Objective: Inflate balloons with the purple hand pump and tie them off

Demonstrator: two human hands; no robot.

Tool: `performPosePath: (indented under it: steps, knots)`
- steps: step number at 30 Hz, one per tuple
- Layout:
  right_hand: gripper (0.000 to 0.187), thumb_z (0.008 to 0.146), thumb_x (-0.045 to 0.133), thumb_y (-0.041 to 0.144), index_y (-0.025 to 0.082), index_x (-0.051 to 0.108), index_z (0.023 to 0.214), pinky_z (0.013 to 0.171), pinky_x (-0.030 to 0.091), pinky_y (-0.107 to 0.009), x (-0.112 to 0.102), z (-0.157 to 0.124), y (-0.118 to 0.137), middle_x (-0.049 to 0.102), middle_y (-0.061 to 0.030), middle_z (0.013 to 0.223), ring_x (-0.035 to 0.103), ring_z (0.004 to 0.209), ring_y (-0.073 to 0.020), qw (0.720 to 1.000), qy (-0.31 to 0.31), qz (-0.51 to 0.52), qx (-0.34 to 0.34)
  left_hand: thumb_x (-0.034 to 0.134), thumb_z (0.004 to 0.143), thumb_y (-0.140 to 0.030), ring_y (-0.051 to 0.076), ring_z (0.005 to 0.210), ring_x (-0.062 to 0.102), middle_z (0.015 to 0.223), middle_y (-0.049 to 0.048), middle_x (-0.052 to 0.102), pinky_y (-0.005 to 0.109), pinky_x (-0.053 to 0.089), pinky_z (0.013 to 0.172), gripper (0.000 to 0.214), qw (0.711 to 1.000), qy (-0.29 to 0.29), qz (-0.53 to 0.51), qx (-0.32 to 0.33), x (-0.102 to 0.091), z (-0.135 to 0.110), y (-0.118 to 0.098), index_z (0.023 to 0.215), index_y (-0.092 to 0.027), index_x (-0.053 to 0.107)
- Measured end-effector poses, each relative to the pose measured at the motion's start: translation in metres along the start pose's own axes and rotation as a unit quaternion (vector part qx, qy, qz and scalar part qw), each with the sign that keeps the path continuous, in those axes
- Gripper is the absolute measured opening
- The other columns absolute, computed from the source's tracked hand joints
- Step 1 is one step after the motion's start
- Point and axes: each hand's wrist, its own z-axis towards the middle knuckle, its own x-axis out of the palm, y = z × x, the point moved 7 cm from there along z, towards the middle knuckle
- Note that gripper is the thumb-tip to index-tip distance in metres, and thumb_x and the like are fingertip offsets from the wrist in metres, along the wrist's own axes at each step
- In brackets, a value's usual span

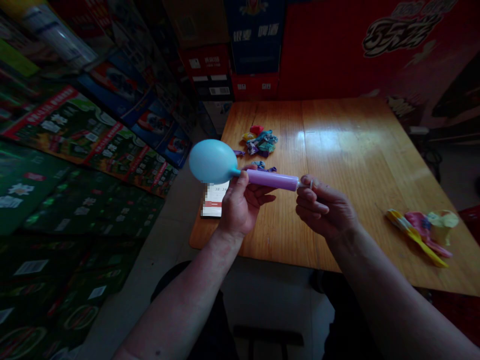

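Note:
A light blue balloon [213,161], partly inflated, is fitted on the left end of a purple balloon pump [273,180]. My left hand [240,205] is closed around the balloon's neck and the pump's front end, thumb on top. At the other end, my right hand [326,205] grips the pump's handle, which sits close to the barrel. The pump lies nearly level above the wooden table [337,150]. Behind it on the tabletop is a pile of crumpled deflated balloons [260,141] in several colours.
A phone [213,200] with a lit screen lies at the table's left edge, partly behind my left hand. Yellow, pink and pale deflated balloons [423,235] rest at the right. Stacked green cartons [75,200] line the left side; more boxes [210,70] stand behind the table.

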Motion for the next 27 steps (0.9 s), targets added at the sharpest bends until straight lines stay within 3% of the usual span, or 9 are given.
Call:
performPosePath:
  steps: [7,13,17,22,27]
  knots:
    - [0.005,0.097,0.062,0.025,0.024,0.064,0.093,0.039,0.02,-0.019,-0.003,-0.009,0.028,0.044,0.0083,0.065,0.003,0.048,-0.0062,0.996,-0.042,-0.065,-0.034,0.067,0.1,-0.053,0.025,0.087,0.082,0.103,0.0107,0.082,0.031,0.065,0.072,0.053,0.998,-0.051,-0.013,0.037,-0.009,0.006,-0.022,0.143,-0.021,0.062]
    - [0.006,0.094,0.068,0.024,0.022,0.063,0.095,0.04,0.024,-0.017,-0.001,0.0,0.005,0.05,0.008,0.065,0.01,0.046,-0.0044,1.0,0.006,-0.027,0.0,0.07,0.099,-0.052,0.029,0.099,0.081,0.117,0.0115,0.081,0.031,0.065,0.069,0.045,1.0,-0.007,0.0,0.0,-0.003,0.002,-0.004,0.134,-0.023,0.067]
    - [0.007,0.092,0.069,0.021,0.021,0.064,0.095,0.041,0.026,-0.016,0.004,0.004,-0.002,0.053,0.008,0.067,0.011,0.046,-0.0039,1.0,0.01,-0.003,0.0,0.067,0.1,-0.052,0.029,0.098,0.081,0.116,0.0128,0.081,0.032,0.065,0.07,0.045,1.0,-0.009,-0.002,0.0,-0.001,0.002,-0.002,0.134,-0.022,0.067]
    - [0.002,0.094,0.064,0.021,0.022,0.064,0.092,0.041,0.022,-0.018,0.004,-0.004,0.012,0.049,0.0077,0.065,0.009,0.047,-0.005,0.999,-0.017,-0.027,0.007,0.066,0.1,-0.054,0.028,0.094,0.081,0.113,0.0141,0.081,0.031,0.064,0.068,0.051,1.0,-0.026,0.013,0.004,-0.004,0.005,-0.018,0.14,-0.021,0.066]
    - [0.006,0.097,0.059,0.021,0.024,0.063,0.093,0.041,0.021,-0.016,0.0,-0.01,0.026,0.045,0.0084,0.066,0.004,0.048,-0.0055,0.999,-0.037,-0.025,-0.028,0.062,0.104,-0.051,0.024,0.084,0.081,0.099,0.0099,0.082,0.029,0.064,0.069,0.047,0.997,-0.048,-0.005,0.065,-0.011,0.005,-0.034,0.14,-0.02,0.066]
